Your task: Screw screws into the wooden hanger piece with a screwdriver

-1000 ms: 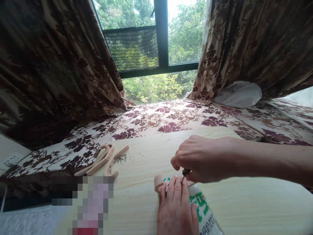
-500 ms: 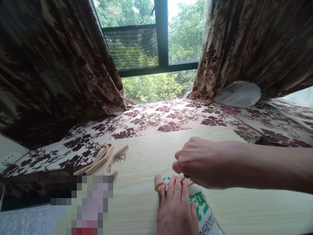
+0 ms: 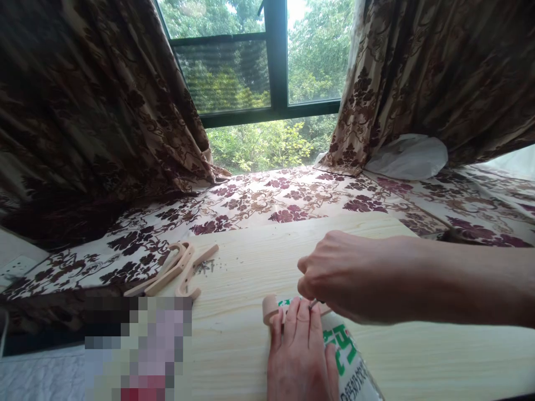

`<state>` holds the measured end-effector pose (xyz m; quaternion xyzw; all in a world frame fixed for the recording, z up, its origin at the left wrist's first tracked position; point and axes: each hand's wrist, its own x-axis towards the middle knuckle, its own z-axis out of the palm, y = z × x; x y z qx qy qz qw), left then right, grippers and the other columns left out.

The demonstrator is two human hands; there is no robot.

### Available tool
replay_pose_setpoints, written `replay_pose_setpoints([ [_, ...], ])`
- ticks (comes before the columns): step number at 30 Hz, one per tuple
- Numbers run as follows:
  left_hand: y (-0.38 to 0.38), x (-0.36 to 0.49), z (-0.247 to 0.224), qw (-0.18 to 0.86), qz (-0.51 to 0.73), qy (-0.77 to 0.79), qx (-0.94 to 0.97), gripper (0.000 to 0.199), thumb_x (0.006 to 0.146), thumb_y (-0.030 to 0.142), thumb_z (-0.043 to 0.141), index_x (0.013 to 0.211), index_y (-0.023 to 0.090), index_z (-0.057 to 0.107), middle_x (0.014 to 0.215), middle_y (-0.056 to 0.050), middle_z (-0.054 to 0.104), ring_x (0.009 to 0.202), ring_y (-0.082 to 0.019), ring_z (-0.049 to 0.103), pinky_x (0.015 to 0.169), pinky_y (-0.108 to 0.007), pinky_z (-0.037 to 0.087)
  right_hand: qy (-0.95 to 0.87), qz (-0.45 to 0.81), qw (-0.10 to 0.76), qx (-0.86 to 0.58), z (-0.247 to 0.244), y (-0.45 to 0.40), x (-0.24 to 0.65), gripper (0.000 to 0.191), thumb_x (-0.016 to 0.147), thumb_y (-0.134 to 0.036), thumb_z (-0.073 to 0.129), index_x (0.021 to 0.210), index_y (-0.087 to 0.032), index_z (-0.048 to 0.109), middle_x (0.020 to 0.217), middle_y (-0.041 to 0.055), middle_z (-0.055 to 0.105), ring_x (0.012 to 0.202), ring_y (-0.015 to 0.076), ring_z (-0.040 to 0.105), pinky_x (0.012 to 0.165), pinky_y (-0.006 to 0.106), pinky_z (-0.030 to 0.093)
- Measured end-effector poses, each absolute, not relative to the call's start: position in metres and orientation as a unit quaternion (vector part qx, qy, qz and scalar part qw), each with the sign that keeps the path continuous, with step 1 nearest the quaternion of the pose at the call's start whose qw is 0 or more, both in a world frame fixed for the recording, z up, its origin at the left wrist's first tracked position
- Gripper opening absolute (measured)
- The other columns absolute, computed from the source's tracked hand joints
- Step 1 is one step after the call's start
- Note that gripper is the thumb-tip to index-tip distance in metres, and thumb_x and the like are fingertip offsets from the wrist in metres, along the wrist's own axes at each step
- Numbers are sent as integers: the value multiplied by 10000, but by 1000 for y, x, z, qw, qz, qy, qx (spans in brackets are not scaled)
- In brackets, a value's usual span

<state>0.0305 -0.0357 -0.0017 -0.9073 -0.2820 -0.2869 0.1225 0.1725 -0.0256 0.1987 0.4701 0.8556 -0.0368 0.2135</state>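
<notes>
A pale wooden hook (image 3: 270, 309) with a curled end lies across a white packet (image 3: 346, 348) with green lettering. My left hand (image 3: 301, 356) holds the hook down against the packet, its fingers close together over the wood. Above and to the right, my right hand (image 3: 336, 273) is closed around a screwdriver (image 3: 313, 304). Only its thin metal shaft shows, slanting down to the hook beside my left fingertips. The handle is hidden in my fist, and the tip's exact contact point cannot be made out.
More wooden hooks (image 3: 184, 270) lie at the left of the pale wooden board (image 3: 234, 334), with several small screws (image 3: 204, 267) beside them. A blurred-out patch (image 3: 154, 345) covers the lower left. Behind the board are a floral cloth (image 3: 284, 195), a clear plastic bag (image 3: 407, 157) and curtains.
My right fist has turned slightly around the screwdriver, so its dark part no longer shows. My left hand stays on the hook. The view has shifted very slightly.
</notes>
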Motion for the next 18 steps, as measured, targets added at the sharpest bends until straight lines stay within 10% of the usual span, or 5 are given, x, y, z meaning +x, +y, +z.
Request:
replay_pose_setpoints([
  [18, -39, 38, -12, 99, -325, -314, -887, 418, 939, 273, 235, 1153, 156, 575, 1220, -34, 602, 1178, -226, 477, 1037, -426, 277, 846, -82, 195, 490, 189, -1, 170, 136, 719, -198, 591, 743, -188, 725, 634, 36, 667, 470, 114, 418, 436, 270, 255],
])
